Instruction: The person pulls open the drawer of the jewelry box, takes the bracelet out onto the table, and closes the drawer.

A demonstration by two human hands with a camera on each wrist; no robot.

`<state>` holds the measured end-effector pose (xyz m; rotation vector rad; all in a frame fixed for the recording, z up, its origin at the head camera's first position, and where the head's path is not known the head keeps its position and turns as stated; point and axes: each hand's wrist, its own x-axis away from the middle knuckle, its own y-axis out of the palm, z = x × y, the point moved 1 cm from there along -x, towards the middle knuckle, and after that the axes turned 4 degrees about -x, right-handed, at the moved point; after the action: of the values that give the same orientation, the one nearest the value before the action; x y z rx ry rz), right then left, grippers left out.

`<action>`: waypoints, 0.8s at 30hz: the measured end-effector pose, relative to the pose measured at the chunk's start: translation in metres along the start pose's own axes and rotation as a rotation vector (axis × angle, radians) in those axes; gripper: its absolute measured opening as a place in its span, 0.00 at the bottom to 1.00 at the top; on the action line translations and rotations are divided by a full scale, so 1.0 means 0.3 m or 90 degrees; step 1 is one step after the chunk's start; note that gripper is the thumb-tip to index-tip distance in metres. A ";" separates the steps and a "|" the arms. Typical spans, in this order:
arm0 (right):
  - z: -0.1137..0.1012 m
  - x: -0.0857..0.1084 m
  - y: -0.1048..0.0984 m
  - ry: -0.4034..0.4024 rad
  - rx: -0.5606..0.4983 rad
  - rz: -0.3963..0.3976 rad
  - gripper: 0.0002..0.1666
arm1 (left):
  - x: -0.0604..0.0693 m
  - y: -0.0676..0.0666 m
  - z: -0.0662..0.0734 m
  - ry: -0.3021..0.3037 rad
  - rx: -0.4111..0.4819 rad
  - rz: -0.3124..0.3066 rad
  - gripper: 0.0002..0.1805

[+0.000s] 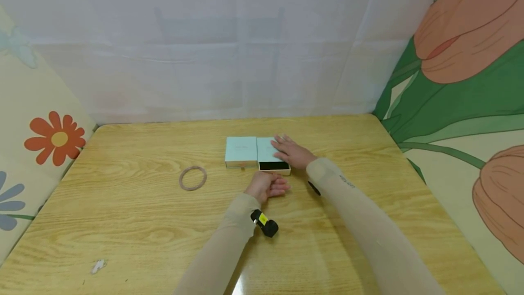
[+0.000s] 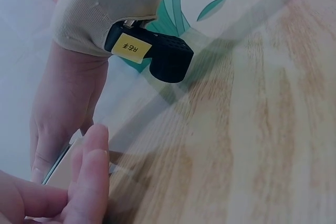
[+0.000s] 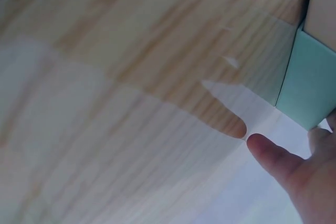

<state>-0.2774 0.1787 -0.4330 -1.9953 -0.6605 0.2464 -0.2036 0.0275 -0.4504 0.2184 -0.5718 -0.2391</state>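
Two pale-blue boxes lie side by side at the middle of the table. The right one is a drawer box (image 1: 264,148), its cream-edged drawer (image 1: 273,166) slid partly out toward me and dark inside. My right hand (image 1: 296,154) rests with spread fingers on its top and right side; the right wrist view shows the sleeve's teal corner (image 3: 307,80) beside the thumb. My left hand (image 1: 267,186) is at the drawer's front, seemingly pinching there, with the other fingers loosely extended. The pinched spot is hidden in both the head and left wrist views.
The left box (image 1: 241,149) is closed, a small tab (image 1: 242,168) at its front edge. A dull pink ring (image 1: 204,178) lies flat to its left. A white worn patch (image 1: 98,266) marks the wooden table (image 1: 143,222) near the front. White cloth (image 1: 204,72) hangs behind.
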 end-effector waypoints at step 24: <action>-0.004 0.003 0.000 0.007 -0.008 -0.005 0.35 | -0.014 -0.003 0.010 -0.008 -0.004 0.001 0.17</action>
<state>-0.2761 0.1782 -0.4322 -2.0039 -0.6649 0.2275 -0.2088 0.0274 -0.4503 0.2103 -0.5838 -0.2407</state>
